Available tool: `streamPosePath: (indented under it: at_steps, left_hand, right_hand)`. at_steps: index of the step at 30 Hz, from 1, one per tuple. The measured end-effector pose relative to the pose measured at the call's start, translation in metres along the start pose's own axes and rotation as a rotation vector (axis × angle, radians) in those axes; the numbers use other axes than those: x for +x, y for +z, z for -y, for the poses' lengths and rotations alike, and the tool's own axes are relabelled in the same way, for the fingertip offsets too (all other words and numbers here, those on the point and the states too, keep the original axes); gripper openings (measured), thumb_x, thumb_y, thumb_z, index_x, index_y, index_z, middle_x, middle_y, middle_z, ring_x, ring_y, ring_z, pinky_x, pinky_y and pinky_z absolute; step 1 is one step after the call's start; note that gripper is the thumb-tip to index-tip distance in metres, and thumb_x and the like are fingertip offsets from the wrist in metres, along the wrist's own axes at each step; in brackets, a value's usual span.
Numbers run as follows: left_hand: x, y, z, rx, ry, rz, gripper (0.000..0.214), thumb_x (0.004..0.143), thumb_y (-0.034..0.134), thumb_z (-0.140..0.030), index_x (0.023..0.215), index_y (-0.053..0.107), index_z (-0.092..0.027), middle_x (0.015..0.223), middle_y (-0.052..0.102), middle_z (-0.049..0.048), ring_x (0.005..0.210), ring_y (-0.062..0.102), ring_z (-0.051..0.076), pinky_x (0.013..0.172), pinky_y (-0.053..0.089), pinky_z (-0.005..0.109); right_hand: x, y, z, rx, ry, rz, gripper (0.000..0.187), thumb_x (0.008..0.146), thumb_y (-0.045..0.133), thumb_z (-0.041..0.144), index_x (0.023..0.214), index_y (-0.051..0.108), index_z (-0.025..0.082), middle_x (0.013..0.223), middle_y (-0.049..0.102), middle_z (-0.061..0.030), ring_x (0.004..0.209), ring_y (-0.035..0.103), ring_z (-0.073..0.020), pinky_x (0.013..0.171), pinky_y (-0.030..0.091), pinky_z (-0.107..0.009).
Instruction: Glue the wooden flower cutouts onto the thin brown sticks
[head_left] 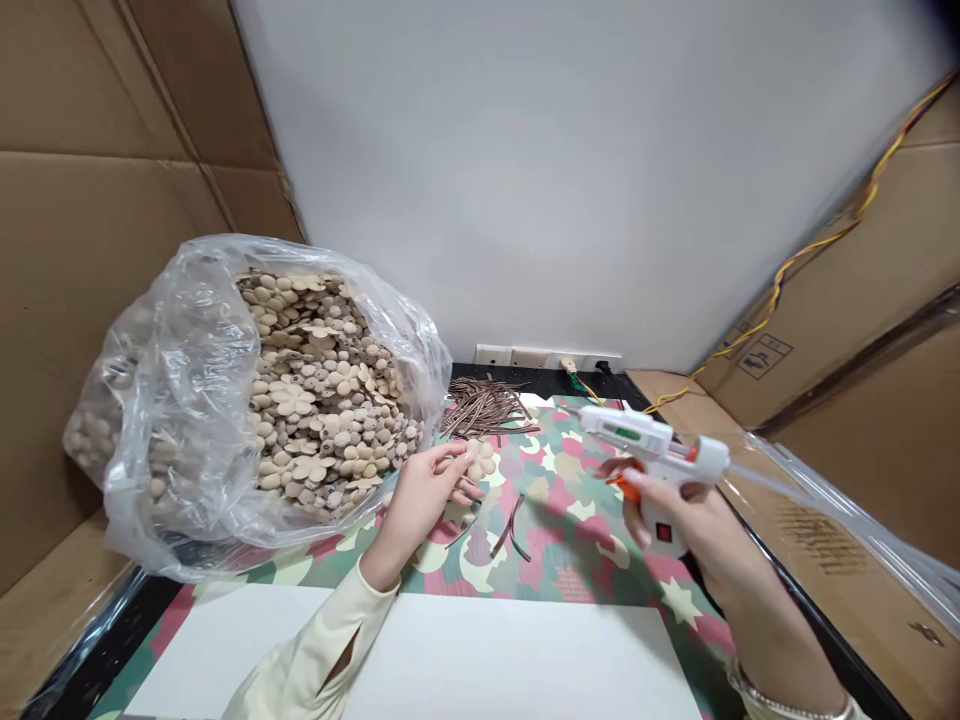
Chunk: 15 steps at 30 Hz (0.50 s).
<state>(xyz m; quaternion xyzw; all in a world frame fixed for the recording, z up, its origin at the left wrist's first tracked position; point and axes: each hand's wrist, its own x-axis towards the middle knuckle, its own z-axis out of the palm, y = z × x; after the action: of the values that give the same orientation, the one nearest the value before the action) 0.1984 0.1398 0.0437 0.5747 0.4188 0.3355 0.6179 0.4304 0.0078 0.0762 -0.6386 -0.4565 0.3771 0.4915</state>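
Observation:
My left hand (427, 495) pinches a pale wooden flower piece (480, 460) just above the camouflage-patterned cloth (570, 540). My right hand (679, 510) is wrapped round the grip of a white hot-glue gun (649, 440) with an orange trigger; its nozzle points left toward the flower piece, a hand's width away. A clear glue stick (757, 478) sticks out of the gun's back. Two thin brown stem strips (510, 530) lie on the cloth between my hands.
A big clear plastic bag (187, 400) full of several wooden flower and bead pieces sits at the left. A pile of brown strips (487, 408) lies by the wall sockets (547, 358). White sheet (465, 660) in front; cardboard boxes (862, 370) flank both sides; a yellow cable (810, 255) runs right.

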Motion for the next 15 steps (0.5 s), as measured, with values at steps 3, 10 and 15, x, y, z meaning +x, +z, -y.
streamPosePath:
  at_steps: [3, 10, 15]
  left_hand:
    - [0.0, 0.002, 0.005, 0.125, 0.098, -0.053, 0.039, 0.077, 0.059, -0.045, 0.097, 0.063, -0.012, 0.063, 0.066, 0.0019, 0.053, 0.062, 0.015, 0.048, 0.047, 0.023]
    - [-0.001, 0.006, 0.01, 0.426, 0.281, -0.194, 0.032, 0.079, 0.056, -0.045, 0.082, 0.071, -0.018, 0.08, 0.072, 0.0009, 0.065, 0.059, 0.015, 0.062, 0.043, 0.022]
    - [-0.001, 0.01, 0.012, 0.429, 0.289, -0.23, 0.031, 0.081, 0.055, -0.044, 0.084, 0.071, -0.018, 0.083, 0.072, 0.0012, 0.067, 0.059, 0.015, 0.063, 0.042, 0.022]
  right_hand:
    - [-0.006, 0.02, -0.007, -0.211, 0.045, 0.111, 0.034, 0.085, 0.049, 0.048, 0.083, 0.062, 0.017, 0.044, 0.052, 0.0023, 0.049, 0.051, -0.0154, 0.058, 0.04, -0.027]
    - [-0.012, 0.038, -0.013, -0.255, 0.13, 0.26, 0.041, 0.089, 0.042, 0.047, 0.06, 0.055, 0.02, 0.055, 0.062, -0.0009, 0.059, 0.057, -0.0158, 0.061, 0.041, -0.025]
    - [-0.013, 0.041, -0.015, -0.236, 0.129, 0.287, 0.043, 0.089, 0.041, 0.046, 0.057, 0.055, 0.019, 0.056, 0.062, -0.0017, 0.06, 0.059, -0.0156, 0.063, 0.043, -0.024]
